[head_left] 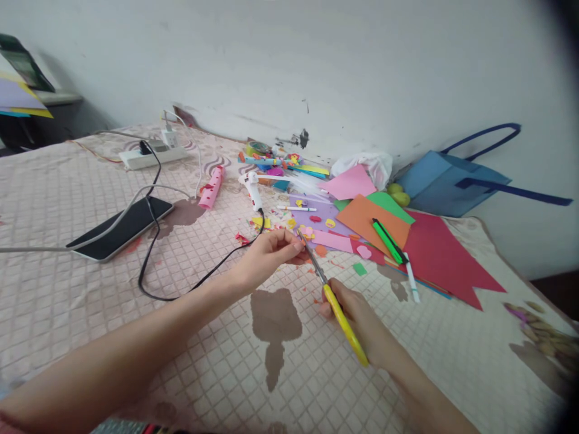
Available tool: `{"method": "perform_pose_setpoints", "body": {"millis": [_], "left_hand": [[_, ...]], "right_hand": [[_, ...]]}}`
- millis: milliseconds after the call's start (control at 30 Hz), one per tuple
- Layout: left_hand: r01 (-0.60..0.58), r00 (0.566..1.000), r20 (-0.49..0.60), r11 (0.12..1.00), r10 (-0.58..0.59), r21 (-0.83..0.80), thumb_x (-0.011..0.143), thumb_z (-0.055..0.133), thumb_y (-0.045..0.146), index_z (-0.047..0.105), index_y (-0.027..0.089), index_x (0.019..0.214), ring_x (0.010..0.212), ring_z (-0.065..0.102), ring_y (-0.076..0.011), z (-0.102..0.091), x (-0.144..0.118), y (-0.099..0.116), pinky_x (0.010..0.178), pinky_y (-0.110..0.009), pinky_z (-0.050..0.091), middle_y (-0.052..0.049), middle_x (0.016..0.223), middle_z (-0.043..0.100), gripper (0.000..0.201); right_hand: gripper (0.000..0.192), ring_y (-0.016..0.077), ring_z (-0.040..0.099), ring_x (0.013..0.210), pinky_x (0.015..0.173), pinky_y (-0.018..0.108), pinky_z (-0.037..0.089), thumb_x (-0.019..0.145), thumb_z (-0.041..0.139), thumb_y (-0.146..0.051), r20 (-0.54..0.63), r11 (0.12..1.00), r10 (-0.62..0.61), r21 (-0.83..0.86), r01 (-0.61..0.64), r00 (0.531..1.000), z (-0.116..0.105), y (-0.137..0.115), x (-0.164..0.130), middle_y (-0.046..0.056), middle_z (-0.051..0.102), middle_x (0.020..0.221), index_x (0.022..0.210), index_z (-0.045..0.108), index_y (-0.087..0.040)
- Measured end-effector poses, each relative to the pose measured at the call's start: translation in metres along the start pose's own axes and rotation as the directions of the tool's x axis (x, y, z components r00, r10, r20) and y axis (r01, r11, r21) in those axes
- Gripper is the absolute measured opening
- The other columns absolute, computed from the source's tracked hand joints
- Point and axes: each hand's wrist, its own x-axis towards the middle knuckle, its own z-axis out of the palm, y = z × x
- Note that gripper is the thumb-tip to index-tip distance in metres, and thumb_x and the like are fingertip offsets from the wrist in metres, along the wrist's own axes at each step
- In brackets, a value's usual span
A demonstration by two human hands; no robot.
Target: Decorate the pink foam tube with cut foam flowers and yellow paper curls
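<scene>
One quilted pink bedspread fills nearly the whole view, running up to a pale wall. At about two o'clock from the hands a blue bag leans on that wall, and before it lie overlapping sheets of coloured paper, red, orange, green and pink, with a green marker across the orange sheet. At ten o'clock a dark tablet rests flat, cabled to a white power strip further back. A white glue gun lies at twelve o'clock, amid small paper scraps. No writing or brand can be read anywhere. Near the middle, the left hand has its fingertips pressed together, pinching a tiny paper piece too small to make out. The right hand, at five o'clock from it, is closed around the yellow handles of the scissors, whose blades point up to the pinched piece.
</scene>
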Motion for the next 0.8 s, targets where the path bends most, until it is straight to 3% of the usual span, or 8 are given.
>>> {"method": "perform_pose_setpoints", "body": {"millis": [800], "left_hand": [[0.064,0.959,0.26,0.979,-0.113,0.192,0.078,0.066,0.025,0.057,0.01,0.077,0.074,0.065,-0.0115,-0.029,0.011,0.018,0.073,-0.025,0.052,-0.005,0.08,0.067,0.017]], "right_hand": [[0.014,0.0113,0.05,0.055,0.05,0.023,0.036,0.079,0.053,-0.029,0.069,1.0,0.001,0.009,-0.001,0.998,-0.004,-0.005,-0.004,-0.002,0.056,0.065,0.072,0.044,-0.021]]}}
